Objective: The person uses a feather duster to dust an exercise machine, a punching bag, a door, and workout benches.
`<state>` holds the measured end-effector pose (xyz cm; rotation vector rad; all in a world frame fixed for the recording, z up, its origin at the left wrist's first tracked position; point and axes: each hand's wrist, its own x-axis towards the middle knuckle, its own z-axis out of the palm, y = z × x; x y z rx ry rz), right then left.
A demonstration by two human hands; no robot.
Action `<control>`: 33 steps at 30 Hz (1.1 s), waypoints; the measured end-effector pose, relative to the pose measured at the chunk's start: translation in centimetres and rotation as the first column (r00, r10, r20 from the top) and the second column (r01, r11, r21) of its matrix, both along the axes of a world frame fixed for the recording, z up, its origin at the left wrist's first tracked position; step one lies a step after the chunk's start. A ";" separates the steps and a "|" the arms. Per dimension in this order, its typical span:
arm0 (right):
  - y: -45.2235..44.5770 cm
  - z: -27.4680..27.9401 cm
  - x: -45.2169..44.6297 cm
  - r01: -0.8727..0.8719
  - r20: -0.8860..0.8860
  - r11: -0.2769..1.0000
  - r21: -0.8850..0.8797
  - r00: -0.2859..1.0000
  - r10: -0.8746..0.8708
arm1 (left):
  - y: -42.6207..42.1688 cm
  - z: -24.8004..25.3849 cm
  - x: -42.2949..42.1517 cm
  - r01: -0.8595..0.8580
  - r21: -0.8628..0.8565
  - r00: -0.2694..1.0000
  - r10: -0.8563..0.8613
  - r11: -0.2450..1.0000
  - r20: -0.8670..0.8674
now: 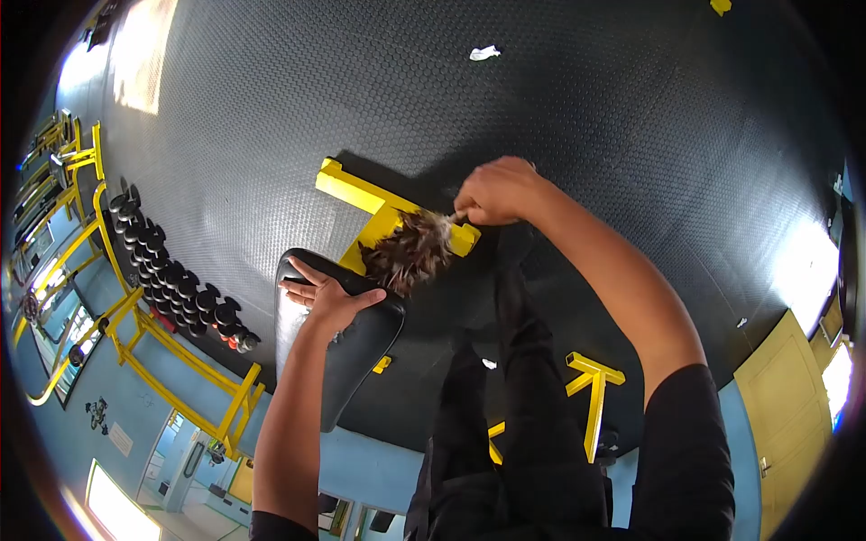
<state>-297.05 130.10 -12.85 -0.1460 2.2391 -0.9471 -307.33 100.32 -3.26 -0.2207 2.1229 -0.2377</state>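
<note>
My right hand (502, 191) is closed round the handle of a feather duster (410, 252). Its brown and white feathers lie against the yellow metal base (374, 203) of a bench. On the end of the black padded bench seat (347, 361) rests my left hand (327, 296), fingers spread and thumb pointing right. Nothing is held in it. The duster's feathers are just to the right of the left thumb, and they hide part of the yellow frame.
Several dumbbells (171, 266) stand in rows at the left, beside yellow gym frames (176, 361). Another yellow stand (595, 397) is near my legs. A white scrap (484, 53) lies on the black rubber floor (298, 81). A yellow door (785, 406) is at the right.
</note>
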 end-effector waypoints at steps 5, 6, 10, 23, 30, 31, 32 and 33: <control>-1.6 -6.0 -0.6 0.002 0.213 0.950 0.312 0.974 -0.072 | 0.0 0.0 0.1 0.070 -0.019 0.997 -0.070 0.997 -0.016; -1.7 -6.6 0.0 0.025 0.217 0.915 0.404 0.968 -0.122 | 0.0 -0.1 0.1 0.067 -0.023 0.998 -0.067 0.997 -0.012; -2.2 -8.6 4.4 -0.181 0.478 0.910 0.372 0.878 -0.021 | -0.4 -0.2 -0.1 0.032 -0.025 0.999 -0.032 0.999 0.007; -3.4 -0.6 4.8 0.028 0.280 0.848 0.530 0.937 -0.207 | -0.6 -0.7 -0.2 0.019 -0.028 0.999 -0.018 0.999 0.037; -8.2 2.4 1.3 0.309 0.220 0.877 0.368 0.887 -0.405 | -0.5 -0.3 -0.4 -0.011 -0.007 0.997 0.012 1.000 0.076; -8.8 2.4 -0.1 0.284 0.261 0.891 0.355 0.885 -0.386 | -0.4 -0.3 -0.5 -0.025 0.000 0.998 0.025 1.000 0.066; -9.3 2.0 -1.3 0.273 0.249 0.893 0.358 0.894 -0.373 | -0.4 -0.3 -0.6 -0.043 -0.008 0.994 0.044 0.999 0.097; -9.9 1.2 -2.4 0.363 0.225 0.878 0.314 0.869 -0.440 | -0.3 -0.3 -0.7 -0.062 -0.015 0.990 0.063 0.998 0.127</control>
